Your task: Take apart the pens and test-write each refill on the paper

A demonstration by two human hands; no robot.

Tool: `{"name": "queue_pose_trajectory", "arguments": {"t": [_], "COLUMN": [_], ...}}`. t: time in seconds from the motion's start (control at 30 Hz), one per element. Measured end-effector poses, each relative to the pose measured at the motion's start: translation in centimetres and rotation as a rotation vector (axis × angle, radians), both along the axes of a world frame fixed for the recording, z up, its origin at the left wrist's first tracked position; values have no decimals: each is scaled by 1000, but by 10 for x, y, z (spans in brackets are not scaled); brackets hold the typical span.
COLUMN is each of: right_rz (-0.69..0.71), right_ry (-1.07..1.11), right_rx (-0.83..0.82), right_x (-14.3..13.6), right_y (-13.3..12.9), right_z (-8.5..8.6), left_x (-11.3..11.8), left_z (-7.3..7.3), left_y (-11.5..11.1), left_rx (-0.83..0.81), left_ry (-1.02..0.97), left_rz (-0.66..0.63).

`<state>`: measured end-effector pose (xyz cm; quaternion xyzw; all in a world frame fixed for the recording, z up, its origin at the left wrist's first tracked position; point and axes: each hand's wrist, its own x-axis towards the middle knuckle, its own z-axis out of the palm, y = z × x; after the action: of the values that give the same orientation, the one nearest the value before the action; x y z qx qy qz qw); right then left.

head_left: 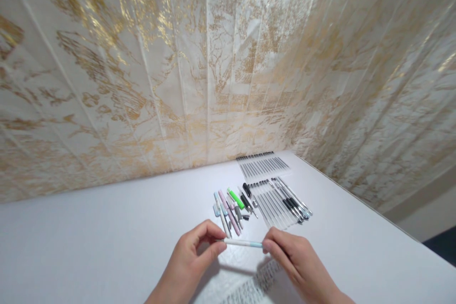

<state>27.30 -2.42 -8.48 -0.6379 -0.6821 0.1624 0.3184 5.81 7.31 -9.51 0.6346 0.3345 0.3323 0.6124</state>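
Observation:
Level above the table's front part is a slim pen (244,243), white toward the left and light blue toward the right. My left hand (195,259) pinches its left end between thumb and fingers. At the other end, my right hand (295,259) is closed on the light blue part, and its fingers hide the tip. Just beyond the pen lie loose pens, among them a pink pen (229,212), a green pen (235,198) and a black pen (246,203).
A white table (107,237) meets a gold-patterned curtain (178,80) behind. Rows of thin refills (263,166) lie at the back right, with more refills (272,204) and black-gripped pens (294,202) in front. A sheet with writing (252,289) lies below my hands.

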Motion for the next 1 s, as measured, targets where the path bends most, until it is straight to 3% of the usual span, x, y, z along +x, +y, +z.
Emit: {"name": "queue_pose_trajectory", "arguments": {"t": [0.23,0.4,0.57,0.67,0.77,0.83,1.0], "right_rz": [-55,-50,-95,-31,55,29,-171], "right_ry": [98,140,578,933,1063,1046,1123], "right_rx": [63,-46,-122,-99,-143,-107,-11], "right_x": [0,6,2,-16,-31,-32,-16], "right_y": [-1,1,4,5,5,4,-10], "right_z": [4,1,-2,-7,-9,-6,5], "left_x": [1,-1,-1,1,3,3,3], "left_z": [2,1,4,8,11,11,5], "left_y": [2,1,-4,-9,-10,-3,37], "left_rx": [-68,23,107,180,275,350,549], "left_ry": [-10,17,43,69,76,92,270], "left_rz": [59,25,17,-41,-136,-119,80]}}
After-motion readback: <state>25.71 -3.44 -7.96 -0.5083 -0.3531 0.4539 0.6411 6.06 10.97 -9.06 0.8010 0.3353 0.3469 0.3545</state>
